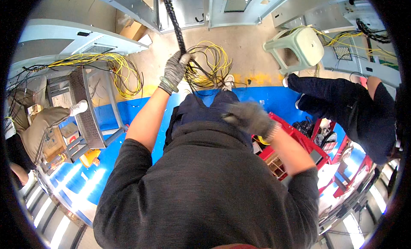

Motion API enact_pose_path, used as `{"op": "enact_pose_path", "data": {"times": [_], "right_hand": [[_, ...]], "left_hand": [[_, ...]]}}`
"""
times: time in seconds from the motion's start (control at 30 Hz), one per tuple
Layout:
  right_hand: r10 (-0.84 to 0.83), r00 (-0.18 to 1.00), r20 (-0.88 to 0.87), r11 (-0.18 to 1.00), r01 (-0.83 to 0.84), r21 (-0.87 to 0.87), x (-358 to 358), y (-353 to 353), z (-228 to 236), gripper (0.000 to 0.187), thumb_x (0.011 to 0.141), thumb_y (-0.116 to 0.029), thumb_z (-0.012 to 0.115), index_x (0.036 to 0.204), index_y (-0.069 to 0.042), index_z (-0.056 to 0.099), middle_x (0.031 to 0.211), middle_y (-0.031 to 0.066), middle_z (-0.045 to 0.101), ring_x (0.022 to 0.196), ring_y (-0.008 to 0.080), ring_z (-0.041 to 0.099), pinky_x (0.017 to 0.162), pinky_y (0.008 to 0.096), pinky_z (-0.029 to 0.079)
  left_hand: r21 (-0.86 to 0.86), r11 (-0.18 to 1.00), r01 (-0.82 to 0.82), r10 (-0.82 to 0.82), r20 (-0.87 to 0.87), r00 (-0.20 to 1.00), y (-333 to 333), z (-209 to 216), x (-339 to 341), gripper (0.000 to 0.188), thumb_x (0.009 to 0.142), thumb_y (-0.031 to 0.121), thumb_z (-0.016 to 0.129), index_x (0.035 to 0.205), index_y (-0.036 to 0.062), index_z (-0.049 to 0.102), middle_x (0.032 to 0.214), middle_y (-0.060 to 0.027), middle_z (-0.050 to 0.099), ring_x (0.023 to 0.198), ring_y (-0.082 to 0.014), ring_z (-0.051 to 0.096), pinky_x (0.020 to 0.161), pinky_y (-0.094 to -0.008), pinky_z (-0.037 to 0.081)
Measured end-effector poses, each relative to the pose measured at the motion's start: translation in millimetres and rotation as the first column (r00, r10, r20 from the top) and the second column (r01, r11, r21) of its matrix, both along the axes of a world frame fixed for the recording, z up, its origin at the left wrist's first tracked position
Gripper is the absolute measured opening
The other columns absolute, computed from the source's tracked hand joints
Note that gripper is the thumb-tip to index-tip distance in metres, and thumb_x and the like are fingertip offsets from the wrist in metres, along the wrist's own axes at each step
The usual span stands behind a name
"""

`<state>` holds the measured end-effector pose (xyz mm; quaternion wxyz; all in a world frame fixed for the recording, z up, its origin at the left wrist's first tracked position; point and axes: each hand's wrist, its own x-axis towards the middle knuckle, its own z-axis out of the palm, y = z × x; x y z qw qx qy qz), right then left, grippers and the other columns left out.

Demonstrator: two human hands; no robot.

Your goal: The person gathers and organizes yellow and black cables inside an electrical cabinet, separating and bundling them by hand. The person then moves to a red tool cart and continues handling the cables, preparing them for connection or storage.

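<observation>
My left hand [174, 72], in a grey knit glove, is closed round a black cable bundle [174, 22]. Wrapped in a spiral pattern, the bundle runs from the hand up toward the open cabinet at the top. Loose black and yellow cables [214, 62] spread in loops on the floor just right of that hand, with some black strands hanging below it. My right hand [250, 118], also gloved in grey, is beside my right hip. Motion smears its fingers, and whether anything is in them cannot be made out.
A pale green plastic stool [304, 47] stands right of the cables, near a person in dark clothes [338, 99]. Left are a metal step frame [87, 107], another yellow cable coil [126, 75] and a seated person's leg [47, 124]. A red tool cart [295, 137] stands behind my right arm.
</observation>
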<state>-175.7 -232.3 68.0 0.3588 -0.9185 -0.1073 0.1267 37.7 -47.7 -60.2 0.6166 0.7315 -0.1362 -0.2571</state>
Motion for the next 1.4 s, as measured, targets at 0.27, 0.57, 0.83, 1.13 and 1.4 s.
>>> {"op": "enact_pose_path", "data": {"times": [0.27,0.57,0.83,1.13,1.4], "right_hand": [[-0.999,-0.042,-0.009,-0.001,0.213,-0.977,-519.2,-340.0,128.2,0.028,0.08,-0.023,0.055,0.102,-0.007,0.059,0.102,0.0168,0.06,0.096,0.033,0.057,0.08,0.0423,0.046],[-0.459,0.837,-0.297,0.546,0.002,-0.838,-368.3,-298.3,-59.7,0.023,0.073,-0.01,0.056,0.095,-0.005,0.061,0.101,0.0123,0.059,0.106,0.0294,0.049,0.089,0.0386,0.041],[-0.469,0.878,-0.089,0.834,0.474,0.282,60.3,51.7,-101.1,0.04,0.082,-0.024,0.061,0.114,-0.002,0.052,0.107,0.0194,0.057,0.09,0.0257,0.06,0.079,0.032,0.047],[-0.347,0.871,-0.347,0.67,0.489,0.559,53.9,57.8,-100.4,0.03,0.087,-0.029,0.055,0.094,0.0,0.054,0.07,0.0131,0.056,0.063,0.021,0.053,0.061,0.0331,0.045],[-0.588,0.808,-0.037,0.787,0.561,-0.256,57.9,64.7,-136.7,0.035,0.089,-0.031,0.048,0.105,0.001,0.052,0.082,0.0212,0.062,0.077,0.0329,0.063,0.065,0.0424,0.049]], "left_hand": [[0.199,0.948,-0.248,0.212,0.186,0.959,47.3,-43.6,86.8,0.024,0.091,0.026,0.052,0.097,0.0029,0.054,0.074,-0.0027,0.056,0.067,-0.0115,0.052,0.062,-0.027,0.042],[0.206,0.935,-0.288,0.2,0.363,0.91,19.8,-34.1,29.2,0.015,0.083,0.012,0.052,0.094,0.0035,0.057,0.074,-0.0112,0.061,0.067,-0.0221,0.059,0.063,-0.0344,0.047],[0.061,0.997,0.052,-0.044,-0.121,0.992,-18.8,40.0,-50.1,0.019,0.082,-0.002,0.05,0.1,0.001,0.056,0.084,-0.006,0.061,0.073,-0.0132,0.059,0.068,-0.0268,0.049],[0.372,0.875,0.31,-0.483,0.614,0.625,-1.4,35.1,-27.4,0.031,0.08,0.003,0.052,0.11,0.0057,0.058,0.1,-0.0137,0.062,0.091,-0.03,0.061,0.082,-0.0343,0.049],[-0.088,0.976,0.199,-0.218,-0.343,0.914,-0.5,30.9,-48.9,0.029,0.089,0.012,0.054,0.117,0.003,0.053,0.094,-0.0097,0.063,0.076,-0.0127,0.06,0.065,-0.0249,0.049]]}}
